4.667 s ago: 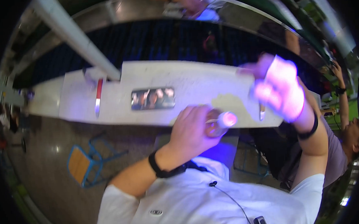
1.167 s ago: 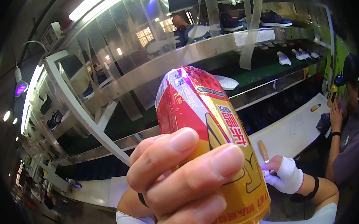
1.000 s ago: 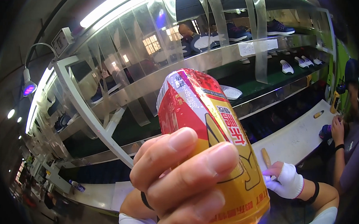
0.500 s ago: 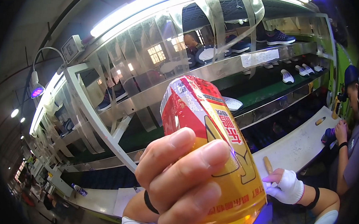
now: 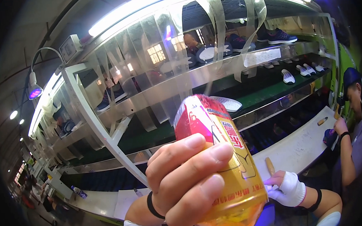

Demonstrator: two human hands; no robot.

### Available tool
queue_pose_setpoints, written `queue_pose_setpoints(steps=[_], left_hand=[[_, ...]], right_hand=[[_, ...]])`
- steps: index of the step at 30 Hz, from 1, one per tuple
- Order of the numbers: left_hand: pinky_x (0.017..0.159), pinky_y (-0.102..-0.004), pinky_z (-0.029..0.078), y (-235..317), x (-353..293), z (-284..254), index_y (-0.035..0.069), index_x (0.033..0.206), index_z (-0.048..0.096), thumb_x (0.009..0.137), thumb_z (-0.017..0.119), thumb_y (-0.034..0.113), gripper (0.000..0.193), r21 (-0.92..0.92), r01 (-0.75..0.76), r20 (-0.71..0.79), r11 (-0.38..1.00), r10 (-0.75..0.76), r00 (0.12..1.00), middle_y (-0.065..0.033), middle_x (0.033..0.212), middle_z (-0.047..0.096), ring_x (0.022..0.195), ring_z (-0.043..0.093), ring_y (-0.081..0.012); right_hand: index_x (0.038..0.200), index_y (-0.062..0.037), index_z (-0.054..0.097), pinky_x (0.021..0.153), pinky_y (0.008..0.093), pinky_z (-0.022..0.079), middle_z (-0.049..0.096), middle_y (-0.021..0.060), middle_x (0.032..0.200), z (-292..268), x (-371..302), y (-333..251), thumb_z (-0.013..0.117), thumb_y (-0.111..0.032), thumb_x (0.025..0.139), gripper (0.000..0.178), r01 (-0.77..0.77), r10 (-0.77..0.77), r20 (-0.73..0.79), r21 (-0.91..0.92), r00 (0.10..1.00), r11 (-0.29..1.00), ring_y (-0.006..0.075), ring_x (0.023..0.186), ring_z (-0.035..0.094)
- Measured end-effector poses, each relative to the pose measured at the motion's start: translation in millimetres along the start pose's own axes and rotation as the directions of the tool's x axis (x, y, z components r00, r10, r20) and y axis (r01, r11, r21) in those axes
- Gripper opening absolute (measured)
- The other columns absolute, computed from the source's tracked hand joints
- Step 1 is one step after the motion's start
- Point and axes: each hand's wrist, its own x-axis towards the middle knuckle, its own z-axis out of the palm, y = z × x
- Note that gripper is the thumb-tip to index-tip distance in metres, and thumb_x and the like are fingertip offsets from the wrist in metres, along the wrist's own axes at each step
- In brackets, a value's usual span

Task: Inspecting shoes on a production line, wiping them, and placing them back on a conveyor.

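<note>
My left hand (image 5: 188, 181), bare with a black band at the wrist, is wrapped round a drink bottle (image 5: 236, 167) close in front of me. The bottle has a red and yellow label and amber liquid inside; it is tilted, its red end up and away. Its other end runs out at the lower edge. My right hand (image 5: 287, 188), in a white glove with bare fingertips, is closed beyond the bottle, over the bench edge. A wooden handle (image 5: 269, 165) sticks up at its fingertips. Whether they grip it cannot be told, as the bottle covers part of them.
A white bench (image 5: 300, 154) runs below a two-level conveyor rack carrying shoes (image 5: 282, 36) and white soles (image 5: 287, 77). Clear plastic strips (image 5: 146, 58) hang from the rack. Another wooden-handled tool (image 5: 322, 121) and a small bottle (image 5: 79, 191) lie on the bench. A co-worker (image 5: 353, 133) handles a dark shoe at right.
The bottle and my left hand have come down and slightly right, uncovering more of the rack. The co-worker's head and forearm have shifted. My right hand stays nearly still.
</note>
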Motion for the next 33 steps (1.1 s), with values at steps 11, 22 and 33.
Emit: queue_pose_setpoints(steps=[11, 22, 33], left_hand=[[0.091, -0.0382, 0.059, 4, -43, -13, -0.002, 0.126, 0.06, 0.083, 0.092, 0.024, 0.059, -0.346, 0.35, 0.429, 0.871, -0.185, 0.884, -0.0186, 0.113, 0.077, 0.102, 0.073, -0.0321], [0.088, -0.0436, 0.057, 54, -201, -33, 0.004, 0.121, 0.066, 0.067, 0.09, 0.027, 0.063, -0.066, 0.925, 0.956, 0.375, -0.241, 0.166, -0.0132, 0.105, 0.072, 0.099, 0.07, -0.0344], [0.083, -0.044, 0.054, 50, -236, -76, 0.008, 0.116, 0.068, 0.067, 0.089, 0.025, 0.056, 0.022, 0.972, 0.988, 0.236, -0.154, 0.015, -0.0097, 0.101, 0.072, 0.094, 0.069, -0.033]], right_hand=[[0.129, -0.0084, 0.061, 0.071, 0.0406, 0.054, 0.069, 0.0075, 0.097, -9, 24, -22, 0.078, -0.026, 0.095, 0.042, 0.149, -0.147, -0.02, 0.158, 0.989, 0.976, 0.0283, 0.08, 0.067], [0.12, -0.013, 0.07, 0.068, 0.0381, 0.05, 0.063, 0.0008, 0.091, 29, 59, -36, 0.091, -0.026, 0.076, 0.051, 0.207, -0.228, 0.454, 0.097, 0.861, 0.974, 0.0224, 0.078, 0.064], [0.117, -0.0058, 0.073, 0.059, 0.0353, 0.05, 0.066, 0.0035, 0.086, 83, 75, -42, 0.084, -0.02, 0.071, 0.05, 0.386, -0.461, 0.583, 0.257, 0.669, 0.886, 0.02, 0.072, 0.065]])
